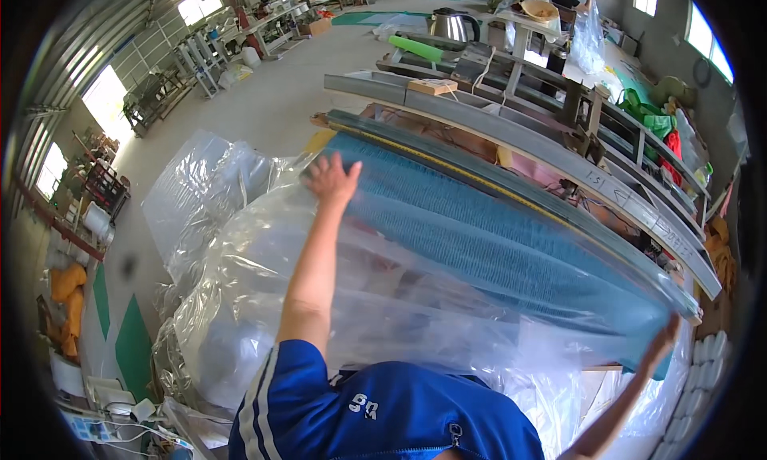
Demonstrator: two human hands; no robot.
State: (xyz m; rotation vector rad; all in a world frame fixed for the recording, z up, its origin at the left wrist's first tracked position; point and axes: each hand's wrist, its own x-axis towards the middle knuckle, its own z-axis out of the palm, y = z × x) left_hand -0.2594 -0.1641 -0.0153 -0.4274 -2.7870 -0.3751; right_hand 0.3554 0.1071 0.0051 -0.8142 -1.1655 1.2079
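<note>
Clear plastic film (272, 236) spreads across the work table in front of me, bulging and crumpled at the left. Beneath part of it lies a wide blue textured sheet (495, 244), like mesh or cloth, running along a long metal bar with a yellow measuring strip (463, 172). My left hand (332, 179), fingers spread, is at the left end of the blue sheet, over the film. At the sheet's right end is my right hand (663, 339), seen edge-on and blurred, by the sheet's corner; its grip is not clear.
Beyond the bar stands a frame of long grey metal beams (551, 140), with a small wooden block (432, 86), a green roll (415, 48) and a steel kettle (452, 25). White rolls (699, 388) stack at the right. A power strip with cables (92, 428) sits at lower left.
</note>
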